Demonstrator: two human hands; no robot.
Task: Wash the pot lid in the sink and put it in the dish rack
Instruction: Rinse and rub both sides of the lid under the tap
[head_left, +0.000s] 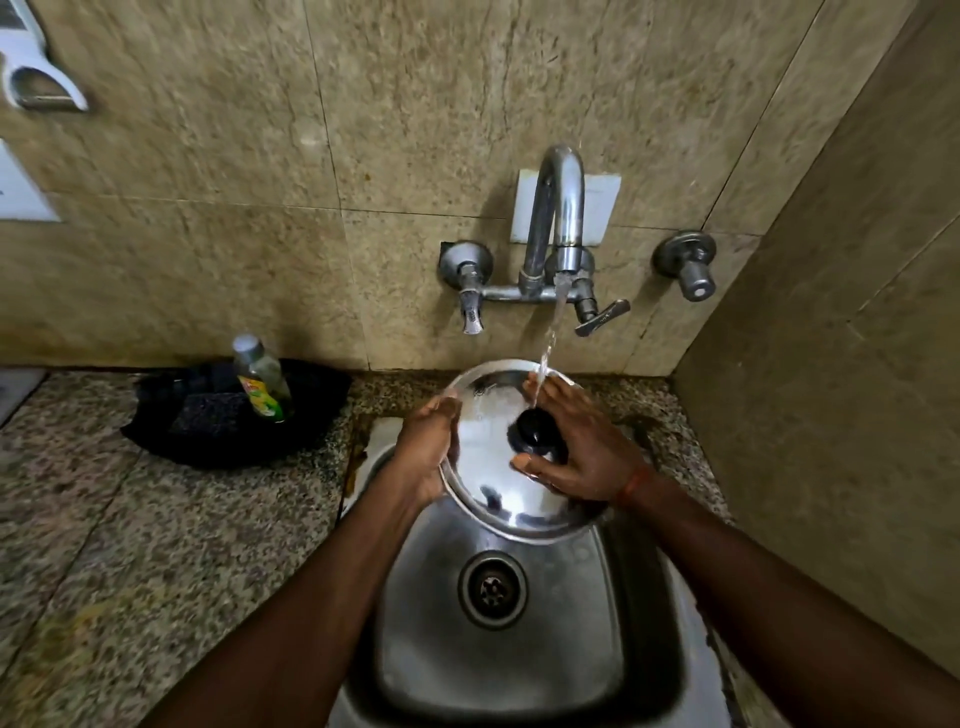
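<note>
Pot lid (488, 462) over sink (597, 623) | left fingers (448, 408) grip it | right fingers (553, 397) spread flat atop

Glossy steel lid (498, 457), speckled granite counter (156, 519)

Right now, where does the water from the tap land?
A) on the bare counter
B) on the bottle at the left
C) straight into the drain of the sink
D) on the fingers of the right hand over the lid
D: the water stream falls from the tap onto the fingers of the right hand, which lies on the pot lid.
</note>
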